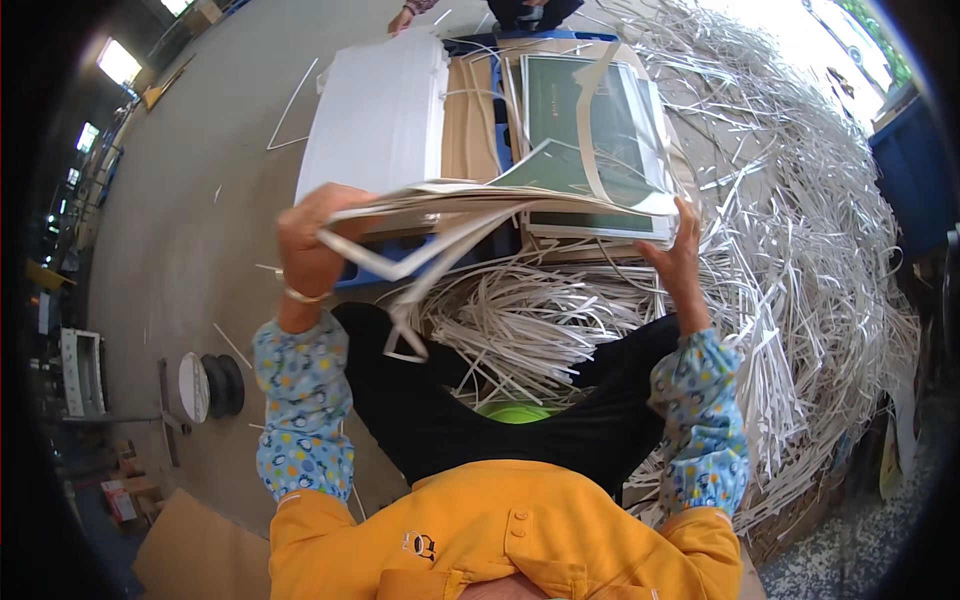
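A thin stack of paper sheets (470, 192), pale with brown-edged layers, bows across the space between my hands. At its left end my left hand (318, 235) is closed around the edge, fingers partly hidden. White trim strips (440, 245) dangle from that end. My right hand (678, 255) is beside the right end, thumb and fingers apart, one fingertip at the sheet edge; whether it bears any weight is unclear. Beneath lies a pile of green printed sheets (570, 110) with white borders, a loose beige strip (585, 130) curling over it.
A white stack (375, 110) and brown cardboard (470, 120) share the blue pallet (375, 262). Another person's hand (402, 20) touches the white stack's far edge. Tangled paper strips (790, 300) heap up on the right and between my legs. Black-and-white spools (215, 387) stand at left.
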A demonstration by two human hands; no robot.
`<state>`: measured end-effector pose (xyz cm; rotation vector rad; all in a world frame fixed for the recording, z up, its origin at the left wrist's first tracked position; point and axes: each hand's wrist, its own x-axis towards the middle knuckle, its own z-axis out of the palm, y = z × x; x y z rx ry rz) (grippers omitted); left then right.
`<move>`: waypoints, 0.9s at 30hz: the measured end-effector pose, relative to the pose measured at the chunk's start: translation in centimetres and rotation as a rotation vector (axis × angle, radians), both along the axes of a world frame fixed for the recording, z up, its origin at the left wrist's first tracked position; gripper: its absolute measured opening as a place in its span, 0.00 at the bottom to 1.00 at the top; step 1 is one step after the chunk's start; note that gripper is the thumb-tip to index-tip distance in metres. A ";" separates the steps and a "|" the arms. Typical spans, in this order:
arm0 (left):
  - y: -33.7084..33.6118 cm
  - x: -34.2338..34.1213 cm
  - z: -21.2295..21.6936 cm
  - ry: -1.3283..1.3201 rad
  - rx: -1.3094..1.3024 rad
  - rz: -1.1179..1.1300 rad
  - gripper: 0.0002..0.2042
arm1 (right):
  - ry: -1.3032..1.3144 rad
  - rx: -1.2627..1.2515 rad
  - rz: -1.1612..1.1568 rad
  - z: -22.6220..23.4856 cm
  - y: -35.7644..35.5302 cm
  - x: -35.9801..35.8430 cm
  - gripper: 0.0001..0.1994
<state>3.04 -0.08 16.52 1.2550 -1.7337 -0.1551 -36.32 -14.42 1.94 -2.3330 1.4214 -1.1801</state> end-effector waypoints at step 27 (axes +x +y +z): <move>1.0 10.1 -16.0 0.916 0.336 0.192 0.12 | 0.685 0.258 0.126 14.3 2.6 7.3 0.12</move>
